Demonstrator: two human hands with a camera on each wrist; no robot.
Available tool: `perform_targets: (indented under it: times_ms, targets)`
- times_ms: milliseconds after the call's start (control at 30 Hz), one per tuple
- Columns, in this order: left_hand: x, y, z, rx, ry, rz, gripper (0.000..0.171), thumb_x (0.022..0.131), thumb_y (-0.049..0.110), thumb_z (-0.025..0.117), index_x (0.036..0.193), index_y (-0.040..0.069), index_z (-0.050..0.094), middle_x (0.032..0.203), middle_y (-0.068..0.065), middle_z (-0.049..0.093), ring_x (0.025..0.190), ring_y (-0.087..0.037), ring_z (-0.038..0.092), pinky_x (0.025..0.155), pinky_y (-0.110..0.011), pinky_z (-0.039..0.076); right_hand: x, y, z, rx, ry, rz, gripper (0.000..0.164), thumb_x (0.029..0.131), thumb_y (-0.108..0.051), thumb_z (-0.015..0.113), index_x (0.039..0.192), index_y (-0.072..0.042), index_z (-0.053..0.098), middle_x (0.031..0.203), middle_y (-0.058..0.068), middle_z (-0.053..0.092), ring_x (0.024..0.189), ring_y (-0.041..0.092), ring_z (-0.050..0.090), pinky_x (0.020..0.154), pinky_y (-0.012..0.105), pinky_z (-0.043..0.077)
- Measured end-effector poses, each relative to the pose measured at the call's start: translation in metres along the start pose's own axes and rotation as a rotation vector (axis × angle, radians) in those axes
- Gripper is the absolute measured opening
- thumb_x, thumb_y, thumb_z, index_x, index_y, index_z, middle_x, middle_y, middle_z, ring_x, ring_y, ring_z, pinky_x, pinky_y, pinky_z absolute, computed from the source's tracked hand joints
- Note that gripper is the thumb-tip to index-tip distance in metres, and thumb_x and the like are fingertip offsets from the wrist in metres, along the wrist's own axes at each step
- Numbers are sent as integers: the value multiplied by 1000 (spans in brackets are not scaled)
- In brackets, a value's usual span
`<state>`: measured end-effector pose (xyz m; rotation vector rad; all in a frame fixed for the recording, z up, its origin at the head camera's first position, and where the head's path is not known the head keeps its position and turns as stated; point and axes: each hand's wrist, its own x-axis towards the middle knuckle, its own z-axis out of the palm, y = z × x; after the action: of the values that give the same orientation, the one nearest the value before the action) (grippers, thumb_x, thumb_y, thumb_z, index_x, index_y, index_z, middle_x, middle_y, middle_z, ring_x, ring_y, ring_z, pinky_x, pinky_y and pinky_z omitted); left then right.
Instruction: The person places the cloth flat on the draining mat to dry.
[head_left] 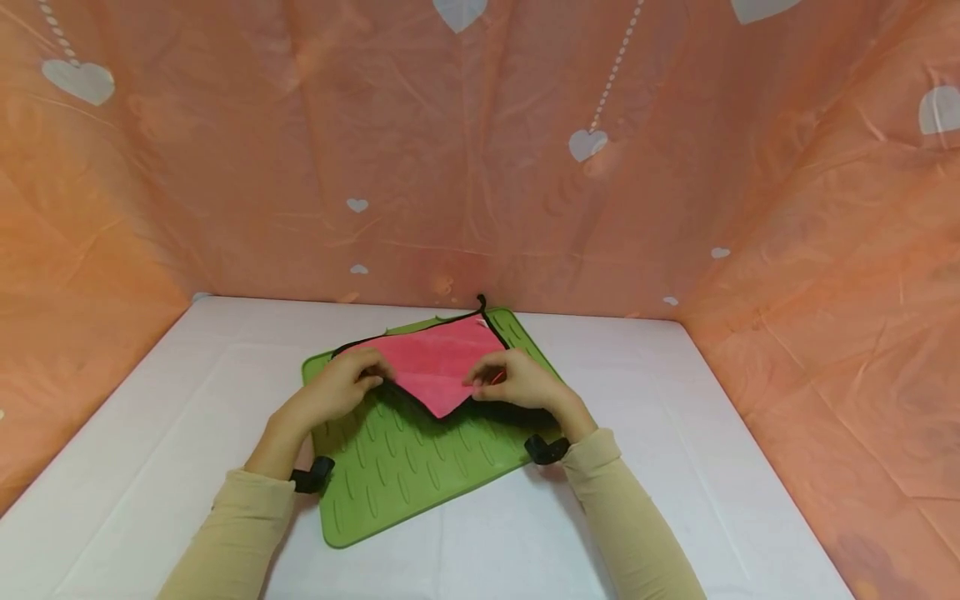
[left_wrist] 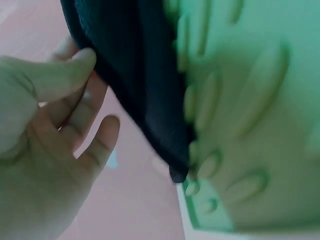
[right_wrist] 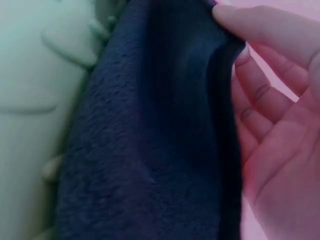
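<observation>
A cloth (head_left: 435,358), pink on top with black edging and a small loop at its far corner, is held over a green ridged mat (head_left: 405,475). My left hand (head_left: 345,385) pinches its left edge between thumb and fingers. On the other side, my right hand (head_left: 517,379) pinches the near right edge. One pink corner points toward me between the hands. Both wrist views show the cloth's dark underside (left_wrist: 132,60), plush-looking in the right wrist view. There, the thumb of the right hand (right_wrist: 285,130) presses the dark edge against the fingers behind it.
The mat lies at an angle on a white-covered table (head_left: 652,467). Orange curtains (head_left: 480,167) with white hearts rise behind the table and along both sides. Each wrist wears a black camera mount (head_left: 546,450).
</observation>
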<state>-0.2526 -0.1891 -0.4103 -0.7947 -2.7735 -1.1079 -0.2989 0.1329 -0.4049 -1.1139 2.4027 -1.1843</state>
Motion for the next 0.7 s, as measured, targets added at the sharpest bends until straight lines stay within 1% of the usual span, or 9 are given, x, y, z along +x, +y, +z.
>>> perform_targets:
  times_ms: [100,200,267,333,433,567,700]
  targets:
    - [-3,-1,-9,-16,-38,-10,19,99,-8,61,104,6,72,104,-7,70,101,-28,65,86,-43,56,0,-4,1,51,-28,14,17,93,-7,78,110,-6,77,100,1,76,89,12,68,78,29,59]
    - [-6,-4,-13,-5,-95,-12,19,99,-7,62,101,8,73,101,-4,70,99,-25,65,84,-41,55,1,-8,7,102,-112,30,18,94,-8,78,112,-8,77,99,1,74,88,14,67,71,27,57]
    - [-6,-6,-13,12,-136,-8,20,98,-7,62,99,10,73,100,-1,71,99,-24,65,85,-41,55,2,-9,13,126,-191,44,20,94,-7,77,114,-7,76,100,1,74,89,13,67,70,26,56]
    - [-7,-8,-10,23,-172,-2,21,97,-8,63,96,11,73,97,0,70,97,-22,65,86,-41,54,4,-9,19,122,-262,47,20,93,-5,77,114,-5,76,100,1,74,89,12,67,71,25,55]
    - [-6,-10,-5,25,-206,-6,23,95,-10,63,91,11,73,94,1,69,95,-20,64,85,-41,54,6,-8,26,91,-330,67,21,92,-2,78,112,-2,76,99,3,74,87,8,66,74,22,55]
    - [-6,-9,-2,31,-211,-13,23,94,-11,64,91,9,74,92,1,71,93,-19,65,83,-39,54,6,-6,29,62,-349,74,20,90,0,78,110,-1,76,96,5,73,84,5,64,74,21,55]
    - [-5,-5,-4,36,-199,-16,18,94,-9,66,97,6,75,94,-1,73,93,-19,68,82,-38,56,4,-9,23,93,-319,65,21,93,-4,77,113,-2,75,94,5,73,83,9,66,71,24,56]
